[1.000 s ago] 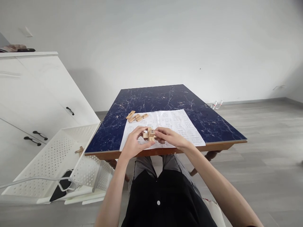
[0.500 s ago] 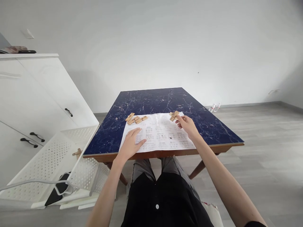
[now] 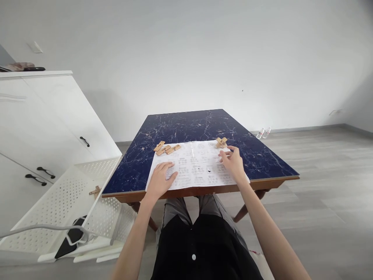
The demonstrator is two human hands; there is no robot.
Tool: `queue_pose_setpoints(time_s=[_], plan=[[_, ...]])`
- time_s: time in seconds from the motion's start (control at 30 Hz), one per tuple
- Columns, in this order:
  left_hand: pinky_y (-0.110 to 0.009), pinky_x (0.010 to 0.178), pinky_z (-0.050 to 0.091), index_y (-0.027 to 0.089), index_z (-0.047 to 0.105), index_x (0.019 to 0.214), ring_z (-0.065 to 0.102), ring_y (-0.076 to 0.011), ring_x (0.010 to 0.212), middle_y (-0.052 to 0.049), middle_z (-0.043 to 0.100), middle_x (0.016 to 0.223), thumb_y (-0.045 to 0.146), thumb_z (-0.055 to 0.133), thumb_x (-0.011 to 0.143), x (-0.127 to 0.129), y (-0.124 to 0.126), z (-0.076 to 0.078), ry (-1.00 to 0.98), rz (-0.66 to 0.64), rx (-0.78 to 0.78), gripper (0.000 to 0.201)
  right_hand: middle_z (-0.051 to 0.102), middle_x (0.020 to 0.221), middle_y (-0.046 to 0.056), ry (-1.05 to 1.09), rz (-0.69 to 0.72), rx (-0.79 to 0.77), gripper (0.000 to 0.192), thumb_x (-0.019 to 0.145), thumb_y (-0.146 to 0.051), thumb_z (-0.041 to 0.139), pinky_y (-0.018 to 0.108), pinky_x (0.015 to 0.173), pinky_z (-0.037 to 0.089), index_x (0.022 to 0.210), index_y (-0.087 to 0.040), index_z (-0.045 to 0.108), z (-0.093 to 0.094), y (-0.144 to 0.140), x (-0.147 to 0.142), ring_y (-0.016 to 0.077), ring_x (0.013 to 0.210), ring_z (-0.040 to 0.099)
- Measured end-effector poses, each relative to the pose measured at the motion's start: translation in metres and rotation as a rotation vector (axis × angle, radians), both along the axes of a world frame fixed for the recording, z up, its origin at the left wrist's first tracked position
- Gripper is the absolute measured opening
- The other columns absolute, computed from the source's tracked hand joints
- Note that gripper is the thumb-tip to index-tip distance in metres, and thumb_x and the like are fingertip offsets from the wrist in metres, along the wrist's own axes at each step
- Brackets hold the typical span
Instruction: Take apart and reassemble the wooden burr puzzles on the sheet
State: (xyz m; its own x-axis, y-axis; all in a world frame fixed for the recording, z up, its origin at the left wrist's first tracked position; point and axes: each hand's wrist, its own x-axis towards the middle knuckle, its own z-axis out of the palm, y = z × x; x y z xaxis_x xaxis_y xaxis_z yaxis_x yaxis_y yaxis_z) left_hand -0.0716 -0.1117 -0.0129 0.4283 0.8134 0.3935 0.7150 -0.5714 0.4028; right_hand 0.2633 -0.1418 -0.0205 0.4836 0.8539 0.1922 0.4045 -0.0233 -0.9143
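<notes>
We see a small assembled cluster of wooden blocks (image 3: 221,142) sitting on the far right corner of a printed sheet (image 3: 195,167), just beyond the fingers (image 3: 225,152) of our right hand (image 3: 233,164). Those fingers are released and loosely spread, holding nothing; they lie on the sheet and stop just short of the cluster, apart from it. Our left hand (image 3: 159,181) lies flat on the near left part of the same sheet, palm down, its fingers (image 3: 170,175) stretched out and released, gripping nothing. Ahead of the left fingers and a little to their left, at the far left corner of the sheet, we see a loose group of wooden pieces (image 3: 167,148), partly on the paper and partly on the bare surface, well apart from that hand. The sheet carries rows of small printed figures, too small for us to read, and it lies across the near edge of the worktop (image 3: 201,124), a dark blue marbled top with a brown wooden rim. Left of the left hand, below the worktop's edge, a white perforated basket (image 3: 61,194) leans on the floor, with one small wooden piece (image 3: 95,191) lying in it. Farther left stands a white cabinet (image 3: 43,124) with dark handles.
</notes>
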Motion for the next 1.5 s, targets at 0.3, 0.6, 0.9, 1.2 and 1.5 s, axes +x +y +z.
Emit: queue_pose_setpoints(time_s=[0.3,0.6,0.9,1.2,1.5], plan=[[-0.058,0.123,0.035,0.02,0.053,0.147,0.042,-0.0418,0.148,-0.019,0.051,0.156,0.05,0.07,0.093,0.002,0.037,0.006,0.07,0.192,-0.013,0.064,0.079,0.09,0.007,-0.08,0.224,0.059,0.025,0.097,-0.041,0.055,0.037,0.076,0.052,0.11,-0.022,0.063,-0.002,-0.019,-0.014,0.022,0.07,0.07],[-0.068,0.125,0.016,0.013,0.041,0.157,0.029,-0.0511,0.154,-0.028,0.043,0.162,0.065,0.067,0.09,0.021,0.123,0.013,0.169,0.292,-0.066,0.088,0.079,0.087,0.006,-0.083,0.229,0.064,0.024,0.098,-0.044,0.053,0.036,0.073,0.052,0.103,-0.022,0.064,0.0,-0.019,-0.014,0.0223,0.067,0.069],[-0.05,0.119,0.04,0.018,0.056,0.149,0.053,-0.037,0.14,-0.017,0.056,0.156,0.057,0.052,0.102,0.021,0.117,0.022,0.234,0.04,-0.091,0.061,0.079,0.086,0.007,-0.078,0.23,0.066,0.026,0.099,-0.047,0.054,0.037,0.075,0.052,0.098,-0.023,0.064,0.001,-0.017,-0.014,0.0236,0.07,0.07],[-0.054,0.117,0.044,0.023,0.06,0.147,0.055,-0.0388,0.141,-0.014,0.061,0.152,0.07,0.06,0.097,0.036,0.044,0.024,0.188,-0.093,-0.082,0.069,0.079,0.086,0.007,-0.084,0.241,0.053,0.026,0.1,-0.046,0.053,0.037,0.076,0.052,0.098,-0.023,0.065,0.0,-0.017,-0.013,0.0239,0.072,0.071],[-0.051,0.099,0.054,0.016,0.07,0.112,0.07,-0.036,0.108,-0.02,0.072,0.116,0.041,0.045,0.105,0.008,0.048,0.015,0.109,0.079,-0.058,0.036,0.079,0.096,0.009,-0.247,0.318,0.023,0.02,0.1,-0.035,0.053,0.038,0.076,0.053,0.104,-0.023,0.069,0.001,-0.015,-0.015,0.0264,0.084,0.073]])
